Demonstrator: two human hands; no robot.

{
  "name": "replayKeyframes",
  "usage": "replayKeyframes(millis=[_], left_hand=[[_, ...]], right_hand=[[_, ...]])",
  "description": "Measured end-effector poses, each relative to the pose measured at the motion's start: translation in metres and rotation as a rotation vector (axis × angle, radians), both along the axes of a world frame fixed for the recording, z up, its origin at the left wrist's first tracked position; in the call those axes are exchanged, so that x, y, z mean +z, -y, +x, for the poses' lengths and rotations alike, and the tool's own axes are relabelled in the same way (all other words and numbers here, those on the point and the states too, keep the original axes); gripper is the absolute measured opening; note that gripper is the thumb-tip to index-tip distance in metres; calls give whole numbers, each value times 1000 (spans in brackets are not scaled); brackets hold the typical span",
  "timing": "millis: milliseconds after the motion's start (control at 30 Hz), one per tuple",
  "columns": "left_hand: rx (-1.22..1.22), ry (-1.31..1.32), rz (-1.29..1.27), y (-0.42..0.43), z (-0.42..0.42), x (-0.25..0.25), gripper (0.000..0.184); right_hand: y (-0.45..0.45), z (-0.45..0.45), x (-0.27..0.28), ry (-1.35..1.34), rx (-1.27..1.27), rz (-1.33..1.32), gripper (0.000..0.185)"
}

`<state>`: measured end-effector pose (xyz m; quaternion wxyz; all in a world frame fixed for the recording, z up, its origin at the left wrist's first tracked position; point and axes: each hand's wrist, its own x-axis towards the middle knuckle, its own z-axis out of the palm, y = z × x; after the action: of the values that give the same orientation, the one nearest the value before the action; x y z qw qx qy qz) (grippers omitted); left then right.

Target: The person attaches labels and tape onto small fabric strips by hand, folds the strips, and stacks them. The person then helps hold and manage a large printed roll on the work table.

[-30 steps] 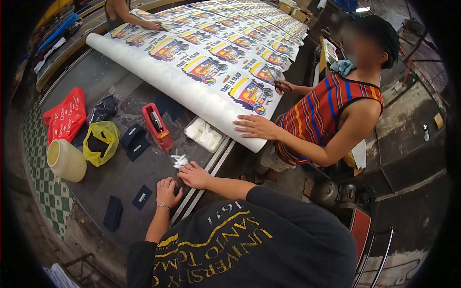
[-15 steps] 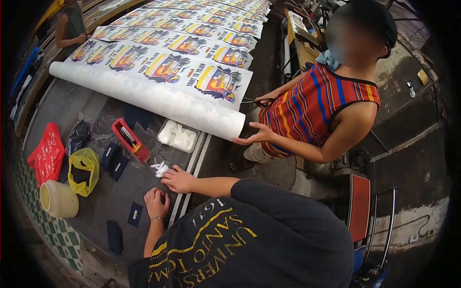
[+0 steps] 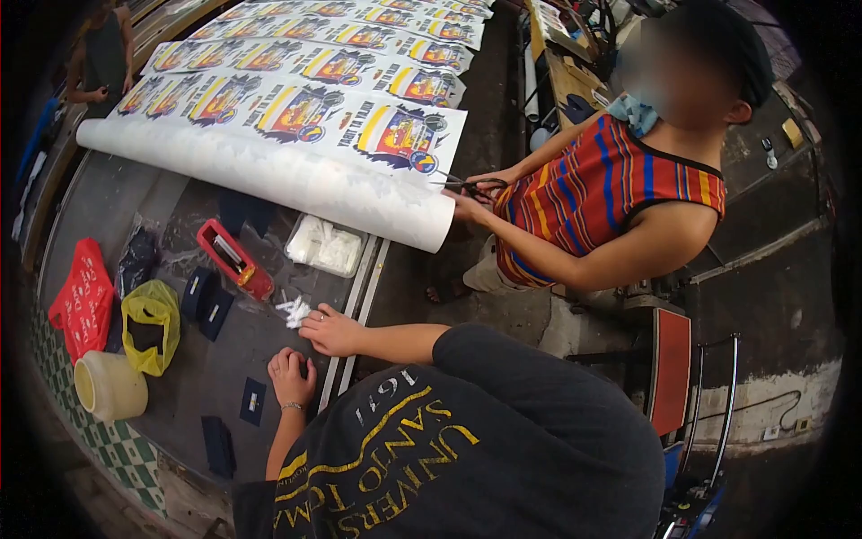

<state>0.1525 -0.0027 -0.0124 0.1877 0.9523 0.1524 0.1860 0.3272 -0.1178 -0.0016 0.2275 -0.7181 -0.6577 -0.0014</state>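
My left hand (image 3: 292, 377), with a bracelet at the wrist, rests on the dark tabletop with its fingers curled. A small dark patch shows by its thumb; what it is, I cannot make out. My right hand (image 3: 330, 331), wearing a ring, lies at the table's metal edge with fingers extended, its fingertips beside a small heap of white pieces (image 3: 293, 312). Below my left hand lies a dark blue card-like piece (image 3: 252, 401) with a light label. Beyond the heap are a red tool-like object (image 3: 235, 260) and a clear tray (image 3: 325, 244) of white items.
A co-worker with scissors (image 3: 467, 182) stands right of a large white roll (image 3: 269, 186) and printed sheet (image 3: 395, 135). At left are a yellow bag (image 3: 153, 337), red bag (image 3: 83, 301), cream tub (image 3: 109, 386) and dark blue pieces (image 3: 216, 446). Another person stands far left.
The view has shifted slightly. The co-worker's lower hand has moved from below the roll's end up toward the scissors, which now reach the sheet's corner. My hands stay nearly in place.
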Motion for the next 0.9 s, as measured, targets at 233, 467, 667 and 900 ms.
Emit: replayKeyframes(millis=[233,467,667,900], left_hand=[[-10,42,-12,0,3,8,20],[37,58,-84,-3,0,5,21],[74,337,-746,-11,28,94,18],[-660,359,-1468,65,25,403,90]], right_hand=[[-3,3,0,-92,-2,-33,28],[-3,3,4,-29,-6,-42,26],[-3,2,3,13,23,35,22],[8,3,13,-32,39,179,23]])
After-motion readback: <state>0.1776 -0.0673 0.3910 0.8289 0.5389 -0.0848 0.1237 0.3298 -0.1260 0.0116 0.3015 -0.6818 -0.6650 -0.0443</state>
